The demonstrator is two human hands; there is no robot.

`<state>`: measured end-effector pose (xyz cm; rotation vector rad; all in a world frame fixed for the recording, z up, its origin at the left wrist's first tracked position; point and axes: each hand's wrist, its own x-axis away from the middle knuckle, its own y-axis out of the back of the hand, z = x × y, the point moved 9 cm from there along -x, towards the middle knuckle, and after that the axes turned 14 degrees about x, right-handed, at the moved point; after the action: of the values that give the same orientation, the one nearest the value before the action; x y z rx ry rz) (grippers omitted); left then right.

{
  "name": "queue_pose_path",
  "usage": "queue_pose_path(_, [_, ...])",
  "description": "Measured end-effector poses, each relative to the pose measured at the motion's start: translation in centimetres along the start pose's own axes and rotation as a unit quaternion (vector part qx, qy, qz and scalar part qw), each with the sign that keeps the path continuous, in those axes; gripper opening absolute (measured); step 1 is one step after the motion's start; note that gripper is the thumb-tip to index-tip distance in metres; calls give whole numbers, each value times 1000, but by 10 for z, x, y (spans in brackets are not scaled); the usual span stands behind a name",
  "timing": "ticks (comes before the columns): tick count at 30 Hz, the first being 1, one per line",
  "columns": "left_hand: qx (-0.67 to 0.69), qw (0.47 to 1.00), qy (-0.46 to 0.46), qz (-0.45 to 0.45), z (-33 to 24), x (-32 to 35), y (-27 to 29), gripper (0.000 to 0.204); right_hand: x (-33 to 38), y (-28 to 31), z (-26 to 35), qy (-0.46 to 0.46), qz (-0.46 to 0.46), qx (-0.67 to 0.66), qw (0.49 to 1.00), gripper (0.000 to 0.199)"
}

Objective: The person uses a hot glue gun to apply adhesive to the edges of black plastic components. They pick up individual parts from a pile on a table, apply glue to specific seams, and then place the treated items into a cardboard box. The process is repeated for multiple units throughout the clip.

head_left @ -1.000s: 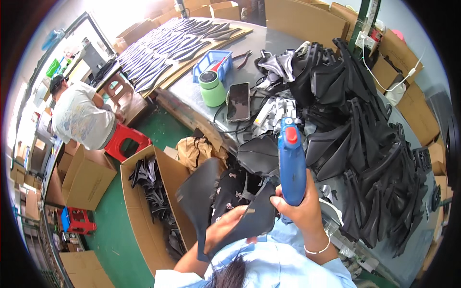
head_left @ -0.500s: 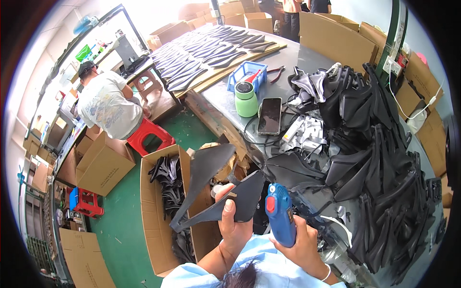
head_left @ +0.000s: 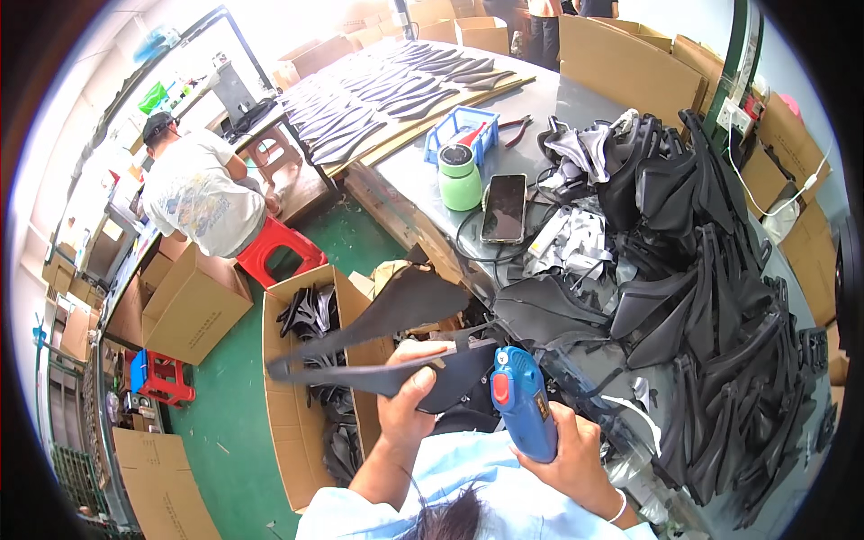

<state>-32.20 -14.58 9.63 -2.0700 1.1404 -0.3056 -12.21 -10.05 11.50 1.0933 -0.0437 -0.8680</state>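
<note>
A: What is held by the left hand [head_left: 409, 405]?

B: A long black curved panel [head_left: 378, 346] is gripped by it, the thumb pressed on top and the fingers wrapped beneath. The panel is held flat, just in front of the grey table [head_left: 423, 171] edge and above the open cardboard box [head_left: 292, 405] that stands on the green floor beside the table.

A: And the right hand [head_left: 567, 450]?

B: It is closed around a blue glue gun [head_left: 524, 400] with a red trigger, held upright just right of the panel, its top close to the panel's wide end. Whether the nozzle touches the panel cannot be told.

A: What is seen on the table?

B: A large heap of black parts [head_left: 711, 297] is spread over its right side. Toward its left edge, a green jar [head_left: 460, 175], a dark phone [head_left: 505, 208] and a blue basket [head_left: 461, 135] are set near one another. At the table's far end, dark strips are laid out in rows [head_left: 396, 90].

A: Is anyone else seen?

B: A person in a white shirt [head_left: 193, 193] is seated on a red stool [head_left: 279, 252], well left of the table.
</note>
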Motion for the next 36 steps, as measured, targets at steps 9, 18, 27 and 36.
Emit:
queue_pose_path(9, [-93,991,99,-12,-34,-21,4,42,11,-14,2,26,43,51,997,71])
queue_pose_path(18, [-137,978,155,15,-31,-17,-9,34,8,-17,12,46,43,45,997,66])
queue_pose_path(27, [-139,975,87,-153,-40,3,93,25,10,-36,11,41,46,27,998,69])
queue_pose_path(36, [51,830,-111,-545,-67,134,410,17,30,-53,-22,-100,126,-9,987,62])
